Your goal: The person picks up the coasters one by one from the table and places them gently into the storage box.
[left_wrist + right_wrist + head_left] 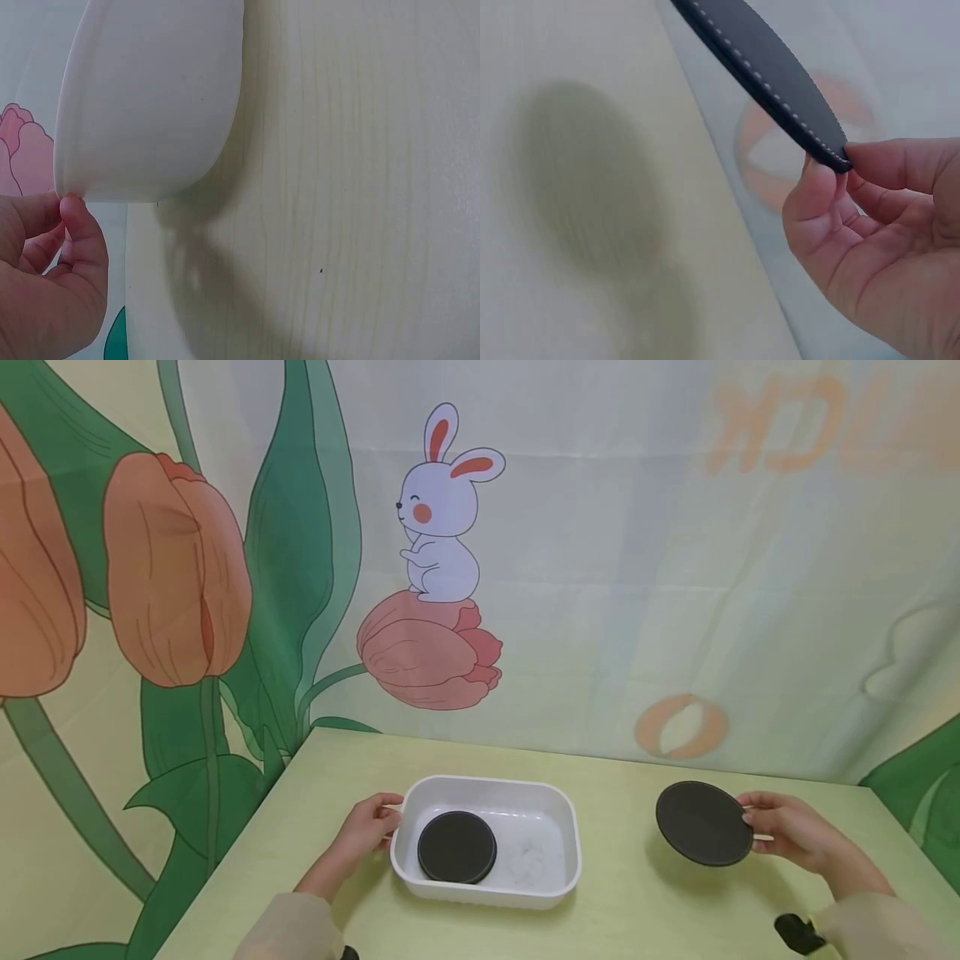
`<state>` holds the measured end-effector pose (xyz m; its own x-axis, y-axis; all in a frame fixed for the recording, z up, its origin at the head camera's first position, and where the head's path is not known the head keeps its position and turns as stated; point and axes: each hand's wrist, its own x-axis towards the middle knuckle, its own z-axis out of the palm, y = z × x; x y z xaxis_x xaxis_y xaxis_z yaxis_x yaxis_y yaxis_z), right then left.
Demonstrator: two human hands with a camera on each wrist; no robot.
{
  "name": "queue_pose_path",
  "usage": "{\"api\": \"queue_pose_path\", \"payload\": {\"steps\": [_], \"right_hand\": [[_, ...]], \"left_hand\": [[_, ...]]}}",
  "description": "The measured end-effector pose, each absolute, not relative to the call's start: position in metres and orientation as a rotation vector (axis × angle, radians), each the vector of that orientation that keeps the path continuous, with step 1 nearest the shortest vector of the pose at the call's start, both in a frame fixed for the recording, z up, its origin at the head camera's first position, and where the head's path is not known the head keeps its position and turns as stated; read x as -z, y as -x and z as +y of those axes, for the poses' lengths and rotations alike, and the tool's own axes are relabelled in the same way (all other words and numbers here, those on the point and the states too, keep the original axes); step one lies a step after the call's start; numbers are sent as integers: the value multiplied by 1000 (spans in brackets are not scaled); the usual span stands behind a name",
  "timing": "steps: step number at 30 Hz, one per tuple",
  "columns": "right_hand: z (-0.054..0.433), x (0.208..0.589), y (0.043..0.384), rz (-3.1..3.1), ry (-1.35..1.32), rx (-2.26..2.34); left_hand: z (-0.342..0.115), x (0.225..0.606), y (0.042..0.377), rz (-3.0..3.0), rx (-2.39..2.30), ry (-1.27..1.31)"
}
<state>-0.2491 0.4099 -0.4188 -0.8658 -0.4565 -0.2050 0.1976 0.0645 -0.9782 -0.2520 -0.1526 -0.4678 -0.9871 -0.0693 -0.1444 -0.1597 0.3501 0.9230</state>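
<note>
A white rectangular tub (525, 897) with rounded corners stands on the table, one black round coaster (457, 847) lying flat in its left half. At the tub's left end, my left hand (369, 828) pinches the rim between thumb and fingers; the left wrist view shows this hand (56, 270) at the white wall (150, 105). Off to the right, a second black coaster (703, 823) is held tilted above the table by my right hand (791, 831). In the right wrist view this coaster (769, 75) shows light edge stitching, its rim pinched by the thumb and fingers (814, 187).
The pale wood-grain table (622, 893) carries the tub, and the raised coaster's shadow falls on it. Behind the table hangs a printed cloth (570, 568) with tulips and a rabbit.
</note>
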Motion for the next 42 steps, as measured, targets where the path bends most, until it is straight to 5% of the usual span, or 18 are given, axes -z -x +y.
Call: {"api": "queue_pose_path", "payload": {"steps": [15, 42], "right_hand": [[315, 402, 257, 1964, 219, 1960], [147, 434, 265, 1970, -51, 2054]], "left_hand": [[-153, 469, 252, 2505, -1752, 212], [-153, 467, 251, 2464, -1791, 220]]}}
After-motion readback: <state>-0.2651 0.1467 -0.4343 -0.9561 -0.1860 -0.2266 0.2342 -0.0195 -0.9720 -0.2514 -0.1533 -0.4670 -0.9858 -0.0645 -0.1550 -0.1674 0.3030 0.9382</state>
